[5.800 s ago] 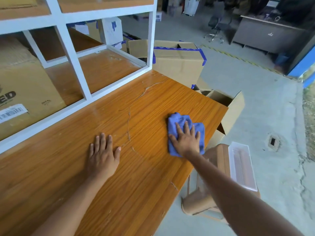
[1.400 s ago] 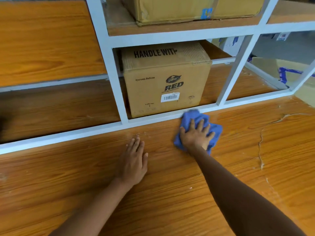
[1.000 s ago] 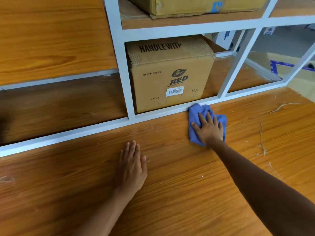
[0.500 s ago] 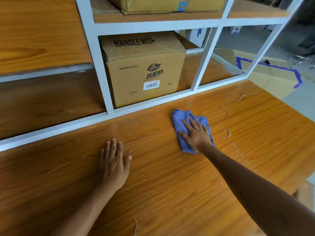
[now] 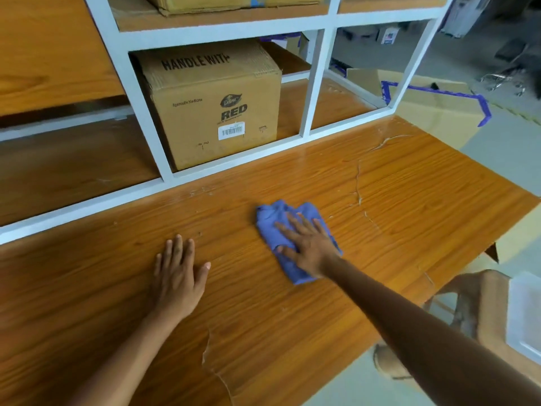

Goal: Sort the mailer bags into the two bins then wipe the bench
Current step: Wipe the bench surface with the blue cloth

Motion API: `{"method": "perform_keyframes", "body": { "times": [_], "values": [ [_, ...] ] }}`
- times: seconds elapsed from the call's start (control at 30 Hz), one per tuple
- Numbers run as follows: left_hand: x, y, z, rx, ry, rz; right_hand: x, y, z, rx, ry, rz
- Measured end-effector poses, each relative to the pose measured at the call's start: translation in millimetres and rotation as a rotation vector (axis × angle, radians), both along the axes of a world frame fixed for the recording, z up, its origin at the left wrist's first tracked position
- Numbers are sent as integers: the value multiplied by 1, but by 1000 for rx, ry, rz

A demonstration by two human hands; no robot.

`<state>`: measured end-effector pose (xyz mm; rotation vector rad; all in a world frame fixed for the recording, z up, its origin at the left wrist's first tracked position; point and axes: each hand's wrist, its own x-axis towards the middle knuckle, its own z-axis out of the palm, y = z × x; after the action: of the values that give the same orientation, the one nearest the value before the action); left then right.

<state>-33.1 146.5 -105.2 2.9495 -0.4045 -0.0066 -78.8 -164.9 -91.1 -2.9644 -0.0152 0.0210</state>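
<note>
A crumpled blue cloth (image 5: 273, 221) lies on the orange wooden bench (image 5: 395, 206), right of its middle. My right hand (image 5: 307, 244) presses flat on the cloth with fingers spread, covering its near half. My left hand (image 5: 178, 273) rests flat on the bare bench top, palm down, fingers apart, about a hand's width left of the cloth, holding nothing. No mailer bags show on the bench.
A white shelf frame (image 5: 140, 104) lines the bench's back edge, with a brown "RED" carton (image 5: 216, 106) inside. A cardboard box with blue tape (image 5: 439, 112) stands on the floor beyond the right end. A brown stool (image 5: 483, 312) with a white tray (image 5: 524, 317) sits low right.
My right hand has dragged the cloth from the shelf frame's foot toward me, away from the back edge. My left hand stays flat on the bench.
</note>
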Motion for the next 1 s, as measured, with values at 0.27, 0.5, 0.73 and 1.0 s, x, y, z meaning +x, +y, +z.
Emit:
{"method": "perform_keyframes", "body": {
  "times": [0.27,0.5,0.73,1.0],
  "values": [
    [-56,4,0,14,13,-1,-49,56,-1,14,16,-316],
    [-103,8,1,39,20,-17,-126,-2,-7,44,-44,-62],
    [-140,12,3,50,-12,-31,-153,49,-4,21,-25,-488],
    [-169,35,5,8,-13,-162,-189,56,-9,45,-112,-61]
  ]
}}
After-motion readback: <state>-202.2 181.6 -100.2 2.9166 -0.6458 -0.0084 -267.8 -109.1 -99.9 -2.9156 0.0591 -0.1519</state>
